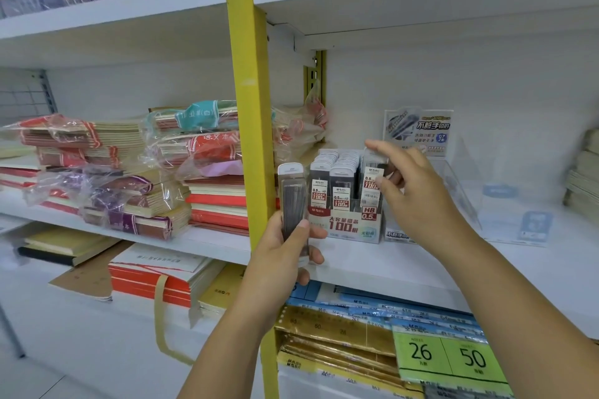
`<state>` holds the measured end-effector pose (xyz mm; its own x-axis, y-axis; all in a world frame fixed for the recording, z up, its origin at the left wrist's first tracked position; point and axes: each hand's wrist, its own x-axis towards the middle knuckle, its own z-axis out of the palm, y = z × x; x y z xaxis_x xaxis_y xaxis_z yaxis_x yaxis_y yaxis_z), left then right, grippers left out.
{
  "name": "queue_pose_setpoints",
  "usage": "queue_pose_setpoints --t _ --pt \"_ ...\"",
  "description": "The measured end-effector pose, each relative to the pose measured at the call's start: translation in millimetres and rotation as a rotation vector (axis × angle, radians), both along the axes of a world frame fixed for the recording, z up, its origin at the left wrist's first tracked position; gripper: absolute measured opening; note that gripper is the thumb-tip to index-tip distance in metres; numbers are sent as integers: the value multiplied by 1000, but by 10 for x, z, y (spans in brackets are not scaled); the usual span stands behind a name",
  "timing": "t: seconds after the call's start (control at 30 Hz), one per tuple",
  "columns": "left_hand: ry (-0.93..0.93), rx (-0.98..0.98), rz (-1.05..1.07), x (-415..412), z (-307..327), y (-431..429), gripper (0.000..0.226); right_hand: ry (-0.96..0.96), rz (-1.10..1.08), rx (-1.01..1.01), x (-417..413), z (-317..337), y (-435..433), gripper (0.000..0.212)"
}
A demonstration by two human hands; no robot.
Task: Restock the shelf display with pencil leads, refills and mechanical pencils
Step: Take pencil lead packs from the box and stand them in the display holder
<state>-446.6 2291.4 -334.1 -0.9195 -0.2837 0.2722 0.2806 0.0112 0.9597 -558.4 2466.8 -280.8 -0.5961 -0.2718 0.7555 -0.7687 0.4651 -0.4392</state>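
White shelf (372, 264) bears lead display box (348, 227) and notebook stacks (146, 178).

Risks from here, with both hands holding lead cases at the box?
1. The right hand pinches a lead case at the right column of the display box. The rows look packed, so it may jam or tip its neighbours.
2. The box stands near the front edge of the shelf; a tug could drag it forward.
3. The left hand grips a second case by its lower half, close to the yellow post; a knock could loosen it.
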Motion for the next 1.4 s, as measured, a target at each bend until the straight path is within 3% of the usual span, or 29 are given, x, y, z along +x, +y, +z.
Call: queue_pose_setpoints --t 0.13,0.3,0.47,0.67,0.77,0.9,0.93,1.07,1.23,1.4 --pt "13 -5 2 -23 4 23 15 -18 -92 62 -37 -109 -10 44" --pt "33 5 9 -21 27 16 14 -53 -67 94 42 -146 -12 53" --pt "56 10 7 -1 51 6 14 206 -113 240 182 -109 -101 41" --pt "46 8 -8 21 39 -6 14 31 -197 322 100 -159 -112 44" --pt "37 19 -39 32 40 -14 14 19 -140 272 142 -144 -147 43" --pt "42 25 -98 58 65 -23 17 263 -96 44 306 -71 -184 28" --pt "46 21 -118 67 73 -22 17 234 -21 1 358 -48 -195 24" --pt "53 -14 -174 92 84 1 16 -310 342 -118 500 -6 -267 26" --pt "54 41 -219 150 92 -39 29 -528 529 -308 503 31 -171 24" --pt "26 74 -267 214 120 -63 36 -562 623 -281 563 20 -97 25"
